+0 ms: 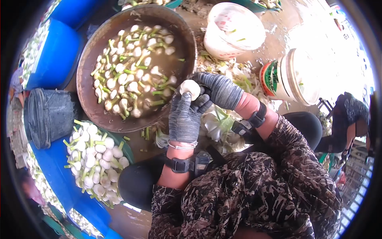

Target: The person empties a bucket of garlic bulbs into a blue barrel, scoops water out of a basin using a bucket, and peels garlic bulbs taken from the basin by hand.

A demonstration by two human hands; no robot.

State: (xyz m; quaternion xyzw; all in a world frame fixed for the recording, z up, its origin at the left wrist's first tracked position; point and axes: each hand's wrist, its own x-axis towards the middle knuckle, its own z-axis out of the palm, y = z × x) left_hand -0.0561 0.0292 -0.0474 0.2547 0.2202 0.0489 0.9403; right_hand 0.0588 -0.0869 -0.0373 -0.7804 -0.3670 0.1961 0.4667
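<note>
Between my gloved hands is a white garlic bulb (190, 89). My left hand (185, 119) grips it from below, thumb on its near side. At the bulb's upper right, my right hand (223, 91) is closed with its fingertips against it; whether they also pinch a bit of skin or a small tool is hidden. Just beyond sits a wide rusty basin (90, 105) of murky water, where many garlic bulbs with short green stems (133, 71) float. Peeled white bulbs (97, 159) are heaped in a green container (126, 150) by my left knee.
A white bucket (219, 44) stands beyond the hands, and another labelled bucket (286, 77) lies tilted at right. Leafy peelings (223, 123) litter the wet floor. A dark bucket (55, 115) and blue bins (59, 51) line the left. Another person (350, 115) is at far right.
</note>
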